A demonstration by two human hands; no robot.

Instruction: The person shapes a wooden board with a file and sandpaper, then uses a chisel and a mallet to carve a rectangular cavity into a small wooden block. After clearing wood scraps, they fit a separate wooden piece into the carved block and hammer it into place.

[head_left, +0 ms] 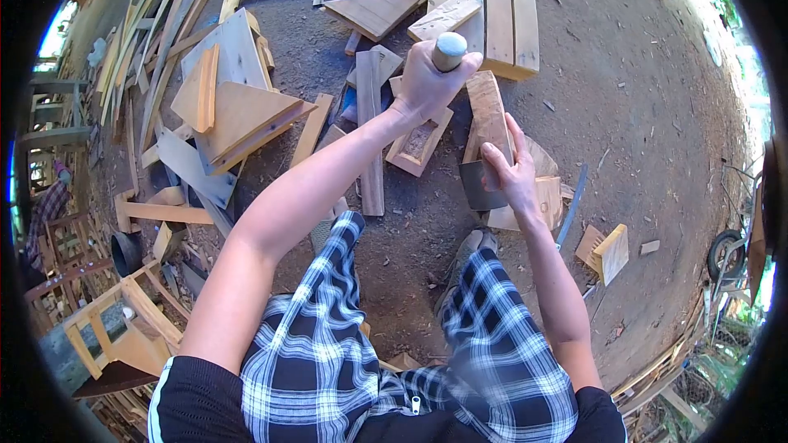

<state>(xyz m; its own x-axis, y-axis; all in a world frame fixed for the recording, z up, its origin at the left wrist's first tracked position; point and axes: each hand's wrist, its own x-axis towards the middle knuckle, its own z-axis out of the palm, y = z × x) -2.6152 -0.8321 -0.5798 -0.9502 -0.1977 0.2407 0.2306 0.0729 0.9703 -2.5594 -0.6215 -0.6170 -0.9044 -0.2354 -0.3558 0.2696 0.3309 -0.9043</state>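
Note:
My left hand [431, 86] is closed around a thick handle [449, 51] whose pale, rounded end points up toward me; the rest of that tool is hidden beneath the fist. Just below and to its right stands a wooden block [487, 111]. My right hand [513, 172] grips this block, fingers along its right side and thumb across its near face. Under the thumb shows a dark grey flat piece [478, 189]. Light-coloured wood [548, 197] lies beneath and to the right of my right hand.
Long planks [497, 12] lie ahead. Triangular board offcuts [246, 119] are piled at left, with thin strips [160, 41] behind. A narrow blue-grey strip [572, 205] and a small block [611, 253] lie at right. A wooden frame [123, 320] sits at lower left.

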